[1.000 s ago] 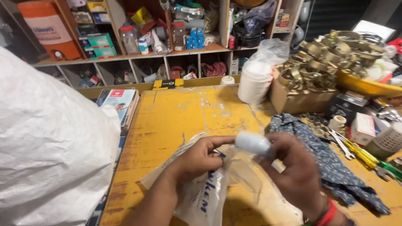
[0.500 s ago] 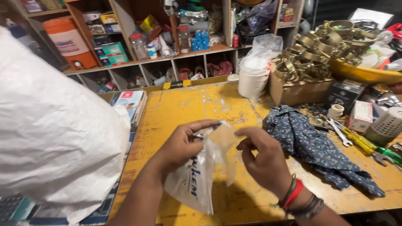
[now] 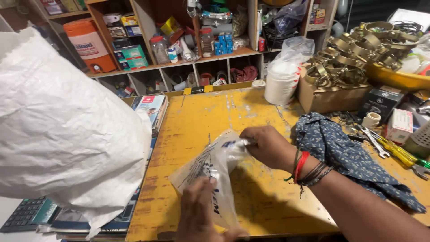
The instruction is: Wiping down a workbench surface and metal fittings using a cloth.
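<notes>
A clear plastic bag (image 3: 215,172) with blue print lies crumpled on the yellow worn table (image 3: 201,116). My right hand (image 3: 268,145) grips the bag's upper end, fingers closed around the bunched plastic; red and black bands circle its wrist. My left hand (image 3: 201,208) presses on the bag's lower part near the table's front edge. What is inside the bag is hidden.
A big white woven sack (image 3: 62,130) fills the left. A blue patterned cloth (image 3: 345,152) lies to the right, with spanners (image 3: 380,143), a cardboard box of metal clamps (image 3: 340,85), a bagged white stack of cups (image 3: 282,76), and cluttered shelves (image 3: 188,49) behind. Booklets (image 3: 150,105) and a calculator (image 3: 27,215) lie left.
My left hand has slid down from the bag's top to its lower end. My right hand has moved up and taken the top. The bag now lies lower, on the table.
</notes>
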